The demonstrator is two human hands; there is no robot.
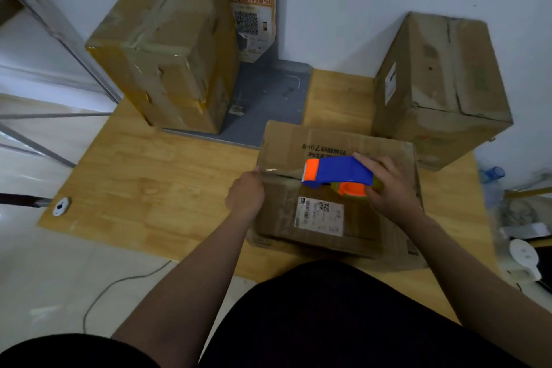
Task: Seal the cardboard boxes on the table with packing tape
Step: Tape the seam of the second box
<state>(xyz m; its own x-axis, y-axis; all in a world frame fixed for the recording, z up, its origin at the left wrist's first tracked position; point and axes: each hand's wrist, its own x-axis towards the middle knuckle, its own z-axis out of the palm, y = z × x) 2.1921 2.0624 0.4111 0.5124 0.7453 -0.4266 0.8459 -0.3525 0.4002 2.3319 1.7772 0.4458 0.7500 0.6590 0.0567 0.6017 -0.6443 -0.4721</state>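
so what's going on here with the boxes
A person is taping the nearest cardboard box shut on the wooden table. The right hand grips a blue and orange tape dispenser over the box's top seam. The left hand holds the tape end at the box's left edge. Only a short strip is out so far. The back left box and back right box stand behind it.

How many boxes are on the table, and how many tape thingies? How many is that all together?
Cardboard boxes: 3 (back-left box, back-right box, front box)
Tape dispenser: 1
Total: 4
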